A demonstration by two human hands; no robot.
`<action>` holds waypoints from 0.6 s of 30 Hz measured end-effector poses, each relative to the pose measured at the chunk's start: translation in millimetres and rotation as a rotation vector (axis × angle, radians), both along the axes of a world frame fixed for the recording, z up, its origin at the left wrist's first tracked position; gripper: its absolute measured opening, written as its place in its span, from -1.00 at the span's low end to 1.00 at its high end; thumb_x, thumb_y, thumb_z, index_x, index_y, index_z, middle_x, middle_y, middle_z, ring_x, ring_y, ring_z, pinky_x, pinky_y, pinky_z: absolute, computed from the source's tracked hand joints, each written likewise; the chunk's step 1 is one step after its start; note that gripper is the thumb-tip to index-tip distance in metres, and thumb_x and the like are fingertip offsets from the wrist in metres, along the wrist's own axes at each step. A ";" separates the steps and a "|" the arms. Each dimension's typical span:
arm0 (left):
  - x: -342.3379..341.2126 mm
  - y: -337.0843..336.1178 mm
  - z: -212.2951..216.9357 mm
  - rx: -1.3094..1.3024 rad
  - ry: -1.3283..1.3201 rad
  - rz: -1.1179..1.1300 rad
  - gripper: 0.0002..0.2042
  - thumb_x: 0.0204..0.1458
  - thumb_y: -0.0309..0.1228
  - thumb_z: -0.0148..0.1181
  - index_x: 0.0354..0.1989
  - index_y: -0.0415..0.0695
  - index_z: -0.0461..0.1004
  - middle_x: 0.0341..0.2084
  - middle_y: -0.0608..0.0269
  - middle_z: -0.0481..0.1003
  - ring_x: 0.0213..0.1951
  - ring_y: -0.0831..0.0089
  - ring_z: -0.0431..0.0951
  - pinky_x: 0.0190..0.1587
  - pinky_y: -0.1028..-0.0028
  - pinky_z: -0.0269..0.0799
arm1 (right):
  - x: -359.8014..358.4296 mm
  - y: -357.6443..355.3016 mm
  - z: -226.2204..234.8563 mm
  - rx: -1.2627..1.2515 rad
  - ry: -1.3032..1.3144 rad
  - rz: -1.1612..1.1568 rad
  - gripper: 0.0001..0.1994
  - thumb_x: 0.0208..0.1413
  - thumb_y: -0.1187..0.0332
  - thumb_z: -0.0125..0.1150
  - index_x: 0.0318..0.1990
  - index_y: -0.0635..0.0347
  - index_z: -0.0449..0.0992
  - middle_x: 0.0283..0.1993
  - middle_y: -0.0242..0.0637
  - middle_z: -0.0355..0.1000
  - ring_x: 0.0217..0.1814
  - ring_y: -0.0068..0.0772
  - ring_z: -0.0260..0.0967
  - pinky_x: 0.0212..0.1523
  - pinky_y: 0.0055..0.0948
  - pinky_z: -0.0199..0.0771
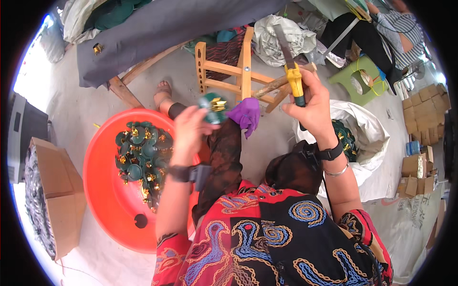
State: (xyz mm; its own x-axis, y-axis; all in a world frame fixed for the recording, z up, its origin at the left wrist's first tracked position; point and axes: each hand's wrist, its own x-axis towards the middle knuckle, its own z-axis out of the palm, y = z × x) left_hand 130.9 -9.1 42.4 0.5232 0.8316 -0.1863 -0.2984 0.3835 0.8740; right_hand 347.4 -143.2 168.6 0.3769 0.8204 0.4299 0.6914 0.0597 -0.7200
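My left hand (188, 128), blurred by motion, is raised over the right side of a red basin (102, 190). Its fingers grip a round green piece (213, 108) with gold-coloured metal on its face. My right hand (312, 102) is closed around a tool with a yellow and dark green handle (295, 81); a long flat grey blade points up and away from it. Behind the tool, a rough wooden stick (274, 87) runs from near a purple glove (245, 114) toward my right fingers; whether they touch it I cannot tell. Several similar green pieces (137, 133) are heaped in the basin.
A wooden folding stool frame (222, 69) stands ahead of me. At right, a white sack (377, 138) contains more green pieces (347, 140). A green plastic stool (355, 78) and another person in a striped top (398, 40) are farther right. Cardboard boxes (59, 195) flank both sides.
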 end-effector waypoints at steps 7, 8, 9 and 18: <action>94.7 -11.6 -21.5 -0.022 0.124 -0.194 -0.90 0.09 -0.47 0.06 -0.39 -0.24 0.41 -0.55 0.18 0.51 -0.65 0.41 0.55 -0.70 0.60 0.36 | -12.9 6.9 6.0 0.061 -0.327 0.146 -0.46 -0.38 0.49 0.24 -0.07 0.33 0.35 -0.13 -0.11 0.25 -0.08 -0.11 0.25 -0.03 -0.37 0.27; 98.2 -14.8 -21.6 -0.024 0.143 -0.183 -0.89 0.09 -0.47 0.05 -0.38 -0.25 0.41 -0.55 0.17 0.51 -0.66 0.43 0.54 -0.70 0.61 0.36 | -11.7 7.1 0.4 0.064 -0.308 0.161 -0.47 -0.37 0.51 0.23 -0.06 0.34 0.35 -0.14 -0.11 0.24 -0.09 -0.11 0.24 -0.05 -0.38 0.28; 100.6 -16.4 -21.9 -0.028 0.164 -0.171 -0.88 0.10 -0.46 0.04 -0.38 -0.27 0.42 -0.54 0.17 0.51 -0.68 0.45 0.52 -0.71 0.62 0.36 | -9.4 7.8 -4.1 -0.005 -0.295 0.138 -0.46 -0.36 0.52 0.22 -0.05 0.34 0.34 -0.17 -0.08 0.21 -0.11 -0.09 0.23 -0.10 -0.36 0.29; 107.3 -28.1 0.1 1.045 0.361 0.270 -0.76 -0.20 -0.47 0.23 -0.30 -0.22 0.45 -0.46 0.08 0.49 -0.21 0.11 0.48 -0.19 0.21 0.37 | 0.4 15.2 -32.3 -0.023 -0.374 0.196 -0.45 -0.34 0.56 0.19 -0.02 0.34 0.32 -0.15 0.02 0.16 -0.13 0.07 0.23 -0.12 -0.26 0.32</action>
